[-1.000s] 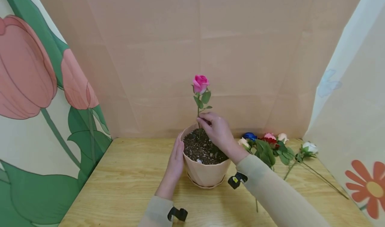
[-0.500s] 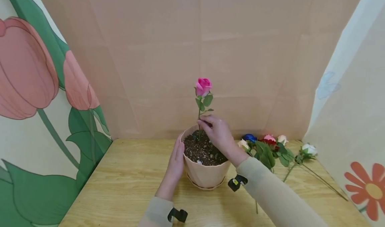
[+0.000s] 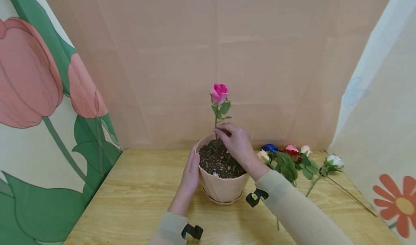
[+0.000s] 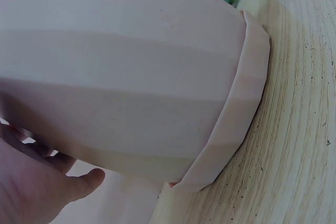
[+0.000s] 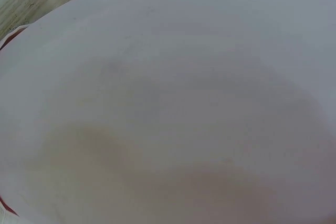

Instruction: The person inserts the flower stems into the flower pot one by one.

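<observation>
A pink rose [image 3: 220, 93] stands upright at the back of a pale pink flowerpot [image 3: 224, 189], its stem running down into dark soil [image 3: 217, 158]. My right hand [image 3: 238, 144] pinches that stem between thumb and fingertips, low down just above the pot's rim. Against the pot's left side rests my left hand [image 3: 189, 173], with its fingers laid straight along the wall. The left wrist view shows the pot's faceted wall [image 4: 121, 72], its saucer [image 4: 231, 114] and my left hand [image 4: 37, 177] beside it. In the right wrist view the pot's wall [image 5: 173, 103] fills nearly everything.
Right of the pot lie several loose roses: a blue one [image 3: 269, 148], a red one [image 3: 291, 151], a cream one [image 3: 263, 156] and a white one [image 3: 334, 160] with a long stem. A beige backdrop [image 3: 169, 75] rises behind the wooden table [image 3: 136, 194].
The rose has shifted slightly right and down, and my right hand has shifted a little with it. My left hand stays on the pot.
</observation>
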`<move>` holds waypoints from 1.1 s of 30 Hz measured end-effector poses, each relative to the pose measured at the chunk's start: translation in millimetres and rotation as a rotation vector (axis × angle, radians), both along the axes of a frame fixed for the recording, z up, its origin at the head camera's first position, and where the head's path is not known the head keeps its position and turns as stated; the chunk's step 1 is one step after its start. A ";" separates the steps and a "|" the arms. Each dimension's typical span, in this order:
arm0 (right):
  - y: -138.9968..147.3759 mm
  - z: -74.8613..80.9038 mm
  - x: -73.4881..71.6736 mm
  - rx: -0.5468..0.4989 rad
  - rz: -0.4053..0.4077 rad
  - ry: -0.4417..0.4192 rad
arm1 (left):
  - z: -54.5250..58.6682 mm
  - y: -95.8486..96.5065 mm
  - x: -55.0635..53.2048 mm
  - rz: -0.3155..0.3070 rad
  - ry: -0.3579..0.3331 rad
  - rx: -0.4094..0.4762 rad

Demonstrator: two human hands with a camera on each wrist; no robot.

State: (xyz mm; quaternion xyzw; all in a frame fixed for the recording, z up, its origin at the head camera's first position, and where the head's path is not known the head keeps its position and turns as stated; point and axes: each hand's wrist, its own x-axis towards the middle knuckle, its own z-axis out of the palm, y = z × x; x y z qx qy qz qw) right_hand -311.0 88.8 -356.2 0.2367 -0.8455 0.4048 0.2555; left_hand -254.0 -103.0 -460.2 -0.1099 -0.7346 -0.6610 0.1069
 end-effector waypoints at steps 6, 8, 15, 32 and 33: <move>0.6 0.2 -0.4 -0.023 -0.010 -0.020 | 0.8 0.4 1.3 -0.007 0.000 -0.002; 0.4 0.5 -0.4 -0.025 -0.014 -0.023 | 1.5 0.3 1.8 -0.006 -0.001 -0.003; -0.7 2.7 0.5 -0.033 -0.014 -0.042 | 2.6 -0.1 1.9 -0.003 -0.015 0.003; 3.2 1.7 -0.9 -0.014 0.001 -0.070 | 3.5 5.1 1.8 0.002 -0.011 -0.017; 3.5 1.7 -0.8 -0.009 0.000 -0.080 | 3.3 5.3 1.7 0.001 -0.007 -0.017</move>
